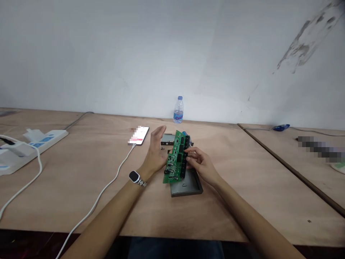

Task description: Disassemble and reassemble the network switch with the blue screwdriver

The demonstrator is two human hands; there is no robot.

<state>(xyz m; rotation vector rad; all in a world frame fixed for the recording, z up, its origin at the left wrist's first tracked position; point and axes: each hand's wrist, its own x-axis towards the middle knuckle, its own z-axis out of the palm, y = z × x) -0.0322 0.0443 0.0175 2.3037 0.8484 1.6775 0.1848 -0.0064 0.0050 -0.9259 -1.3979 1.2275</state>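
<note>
A green circuit board (175,158) with black connectors along its right edge is held up and tilted above a dark shallow tray-like case (185,189). My right hand (202,163) pinches the board by its connector edge. Behind and beside the board's left side is my left hand (156,153), its fingers raised and spread from the board; whether its palm touches the board is hidden. A dark metal part (167,139) lies behind the board, partly covered, with small pieces near it.
A water bottle (178,110) stands by the wall. A phone (140,136) lies left of my hands, its white cable (107,185) running to the front edge. On the far left is a power strip (51,140). A seam (285,165) crosses the table at right.
</note>
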